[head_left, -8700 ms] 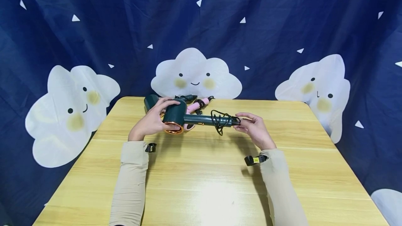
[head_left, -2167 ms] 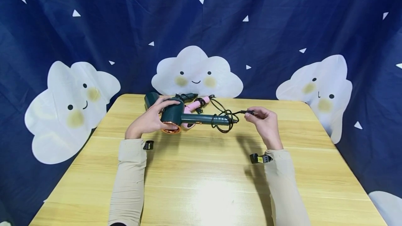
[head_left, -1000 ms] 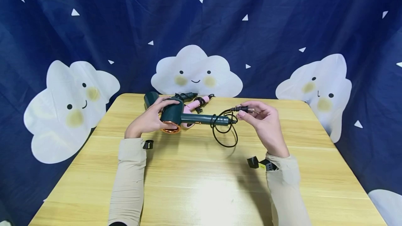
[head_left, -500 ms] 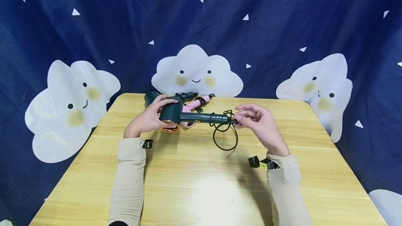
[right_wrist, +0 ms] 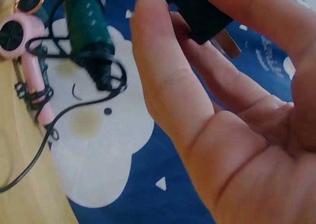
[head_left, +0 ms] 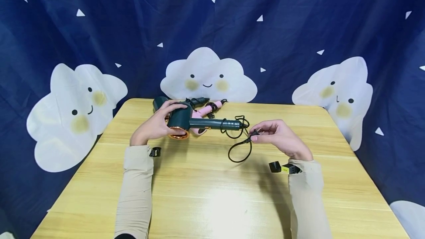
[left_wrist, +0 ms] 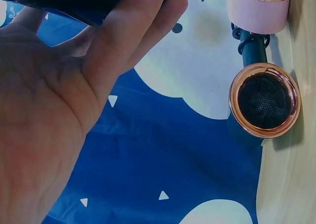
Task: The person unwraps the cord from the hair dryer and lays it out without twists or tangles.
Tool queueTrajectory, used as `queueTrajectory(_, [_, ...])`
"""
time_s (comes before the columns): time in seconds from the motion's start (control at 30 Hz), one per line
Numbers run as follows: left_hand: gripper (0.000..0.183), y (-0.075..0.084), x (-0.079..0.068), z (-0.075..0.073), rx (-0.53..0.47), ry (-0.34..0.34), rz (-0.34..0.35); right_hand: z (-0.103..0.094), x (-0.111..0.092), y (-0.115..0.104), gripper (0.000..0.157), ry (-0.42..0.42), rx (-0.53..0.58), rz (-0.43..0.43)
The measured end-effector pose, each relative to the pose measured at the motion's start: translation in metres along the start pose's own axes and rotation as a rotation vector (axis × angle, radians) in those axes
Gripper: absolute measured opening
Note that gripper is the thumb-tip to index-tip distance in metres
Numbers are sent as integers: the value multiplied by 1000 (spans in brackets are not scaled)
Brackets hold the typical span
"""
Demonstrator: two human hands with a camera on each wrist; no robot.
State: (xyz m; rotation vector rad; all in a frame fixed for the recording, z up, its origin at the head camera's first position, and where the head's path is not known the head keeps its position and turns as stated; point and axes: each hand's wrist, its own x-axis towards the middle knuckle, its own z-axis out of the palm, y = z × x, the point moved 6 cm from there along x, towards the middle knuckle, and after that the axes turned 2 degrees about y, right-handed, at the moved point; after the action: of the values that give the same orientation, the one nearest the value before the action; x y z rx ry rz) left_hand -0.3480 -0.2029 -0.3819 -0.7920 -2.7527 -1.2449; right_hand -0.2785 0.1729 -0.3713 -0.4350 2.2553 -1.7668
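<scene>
Hair dryer (head_left: 207,124) held above the table (head_left: 199,198) — its head partly hidden by the left hand (head_left: 153,125), which grips it, and cut off in the left wrist view. Plug (right_wrist: 202,16) partly covered by the right hand (head_left: 281,138), which pinches it. Casing dark green, rim copper-coloured; black cord (head_left: 237,162) looped about the handle end.

Pink dryer (head_left: 203,113), green dryer (head_left: 159,103) on table (head_left: 206,180).
</scene>
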Motion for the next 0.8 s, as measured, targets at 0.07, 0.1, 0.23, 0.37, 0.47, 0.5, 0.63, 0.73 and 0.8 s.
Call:
queueTrajectory(0.07, [87, 0, -1, 0, -4, 3, -3, -1, 1, 4, 35, -25, 1, 7])
queueTrajectory(0.1, [87, 0, -1, 0, -5, 6, -4, -1, 2, 7, 33, -40, 1, 12])
queueTrajectory(0.23, [87, 0, -2, -1, -7, 12, -7, -1, 6, 20, 33, -99, 18, 53])
queueTrajectory(0.37, [88, 2, -2, -2, -6, 7, -6, -2, 10, 32, 30, -121, 25, 90])
queueTrajectory(0.47, [88, 2, -2, -2, -5, 1, -8, -3, 12, 40, 26, -120, 20, 118])
queueTrajectory(0.5, [88, 2, -2, -2, -4, -2, -8, -4, 12, 42, 26, -122, 15, 126])
queueTrajectory(0.63, [88, 2, -3, -3, -2, -2, -14, -3, 16, 51, 30, -120, 10, 175])
queueTrajectory(0.73, [88, 3, -3, -3, 1, -1, -11, -3, 19, 57, 33, -98, 17, 212])
queueTrajectory(0.8, [88, 4, -3, -3, 1, 2, -12, -4, 22, 61, 32, -74, 29, 231])
